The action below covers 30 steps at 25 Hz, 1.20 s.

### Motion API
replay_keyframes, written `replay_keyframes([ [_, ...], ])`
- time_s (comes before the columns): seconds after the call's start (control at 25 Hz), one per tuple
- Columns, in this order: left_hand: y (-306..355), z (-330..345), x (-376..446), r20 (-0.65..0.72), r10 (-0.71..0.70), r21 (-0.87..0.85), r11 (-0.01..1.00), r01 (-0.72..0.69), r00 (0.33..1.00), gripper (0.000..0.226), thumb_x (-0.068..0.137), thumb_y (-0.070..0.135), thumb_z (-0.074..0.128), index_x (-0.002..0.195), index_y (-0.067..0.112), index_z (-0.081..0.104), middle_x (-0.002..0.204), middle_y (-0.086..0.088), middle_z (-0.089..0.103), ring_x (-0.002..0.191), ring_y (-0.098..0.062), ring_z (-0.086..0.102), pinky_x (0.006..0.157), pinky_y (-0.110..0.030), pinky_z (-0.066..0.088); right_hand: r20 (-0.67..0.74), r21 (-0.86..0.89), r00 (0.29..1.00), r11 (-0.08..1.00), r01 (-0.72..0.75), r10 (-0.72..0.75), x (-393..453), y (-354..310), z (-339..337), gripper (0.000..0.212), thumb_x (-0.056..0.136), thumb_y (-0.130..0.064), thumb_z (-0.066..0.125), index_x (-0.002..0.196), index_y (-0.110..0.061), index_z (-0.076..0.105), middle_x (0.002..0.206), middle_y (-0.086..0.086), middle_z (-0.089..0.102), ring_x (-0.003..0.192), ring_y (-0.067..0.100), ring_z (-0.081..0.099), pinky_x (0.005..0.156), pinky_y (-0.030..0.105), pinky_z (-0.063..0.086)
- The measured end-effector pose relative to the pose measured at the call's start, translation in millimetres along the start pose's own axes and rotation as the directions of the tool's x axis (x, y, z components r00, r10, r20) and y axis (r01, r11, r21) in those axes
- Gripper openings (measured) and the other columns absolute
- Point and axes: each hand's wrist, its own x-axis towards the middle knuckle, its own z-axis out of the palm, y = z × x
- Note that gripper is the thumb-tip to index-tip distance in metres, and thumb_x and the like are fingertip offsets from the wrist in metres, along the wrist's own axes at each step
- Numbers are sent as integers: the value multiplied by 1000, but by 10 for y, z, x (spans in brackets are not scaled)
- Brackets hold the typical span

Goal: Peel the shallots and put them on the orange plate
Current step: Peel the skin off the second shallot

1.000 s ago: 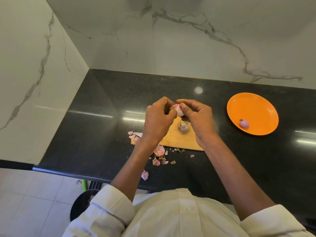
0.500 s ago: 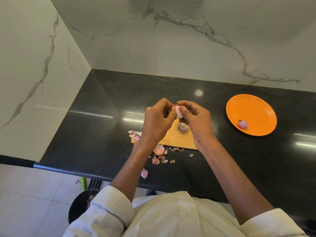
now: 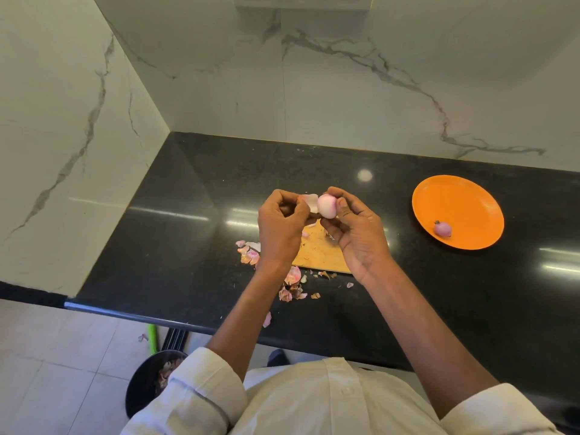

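Loose peels [image 3: 251, 254] litter the black counter [image 3: 175, 233] left of the cutting board [image 3: 317, 255]. My left hand [image 3: 281, 229] pinches a peel flap [image 3: 309, 200]; my right hand [image 3: 354, 227] grips the pale pink shallot [image 3: 327, 206] above the board. The flap has now been pulled away. One peeled shallot [image 3: 442, 229] sits on the orange plate [image 3: 464, 196].

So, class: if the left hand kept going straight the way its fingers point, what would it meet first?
Probably the pale pink shallot held by the right hand; the left hand already pinches its loose skin.
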Motion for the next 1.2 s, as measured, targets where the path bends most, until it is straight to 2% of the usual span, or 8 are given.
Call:
replay_keyframes([
  [0.12, 43, -14, -30, 94, -82, -105, 990, 91, 992, 26, 99, 21, 78, 117, 5, 68, 112, -14, 78, 105, -28, 78, 90, -43, 66, 24, 25, 1000, 1000, 2, -3, -35, -62, 3, 21, 101, -9, 66, 121, -10, 74, 117, 3, 78, 116, 25, 74, 91, 34, 63],
  [0.2, 36, -37, -24, 109, -157, -169, 970, 174, 982, 25, 97, 18, 81, 114, 2, 70, 111, -17, 78, 106, -32, 78, 92, -43, 66, 11, 8, 1000, 1000, -9, 9, -54, -83, 0, 24, 99, -5, 67, 122, -10, 71, 113, 4, 79, 111, 24, 76, 88, 33, 64],
  [0.36, 24, -36, -26, 25, -303, -188, 934, 303, 953, 12, 92, 5, 82, 100, 3, 73, 107, -19, 77, 109, -37, 76, 93, -43, 66, -5, 17, 993, 993, -120, 120, -47, -63, -7, 27, 104, -3, 60, 129, -6, 67, 118, 11, 73, 108, 26, 74, 85, 33, 65],
  [0.48, 17, -38, -44, 20, -364, -271, 895, 355, 931, 13, 93, 2, 80, 102, 1, 72, 113, -23, 77, 112, -39, 76, 95, -42, 65, -19, 21, 986, 986, -165, 165, -43, -69, -7, 26, 108, -5, 55, 129, -5, 68, 121, 13, 71, 106, 26, 74, 85, 33, 65],
  [0.64, 31, -63, -57, 151, -319, -243, 905, 348, 936, 29, 95, 18, 81, 120, 5, 75, 119, -17, 78, 114, -34, 76, 99, -42, 63, 5, -84, 995, 992, -96, 97, -60, -76, 8, 25, 104, -10, 63, 127, -6, 71, 124, 14, 73, 109, 25, 75, 81, 29, 63],
  [0.84, -1, -53, -20, 102, -370, -211, 899, 383, 923, 9, 96, 6, 77, 104, 7, 80, 115, -18, 78, 116, -36, 74, 103, -47, 61, -20, -79, 995, 991, -104, 103, -53, -29, 69, 24, 107, -1, 54, 123, -8, 71, 125, 14, 69, 108, 22, 72, 81, 30, 65],
  [1.0, -6, -41, -1, 13, -261, -14, 965, 261, 965, 4, 100, 6, 73, 102, 7, 75, 101, -12, 77, 92, -21, 72, 83, -36, 63, 20, -124, 992, 985, -118, 121, -54, -17, 115, 25, 108, -5, 52, 122, -9, 73, 127, 14, 69, 108, 24, 71, 87, 33, 64],
  [1.2, 32, -14, 42, -1, -151, 101, 983, 151, 988, 4, 104, 6, 67, 103, 10, 66, 99, -10, 72, 88, -18, 69, 76, -30, 61, -6, -162, 998, 985, -55, 55, -33, 10, 179, 19, 102, -8, 66, 116, -17, 75, 116, 16, 75, 108, 27, 76, 86, 34, 65],
])
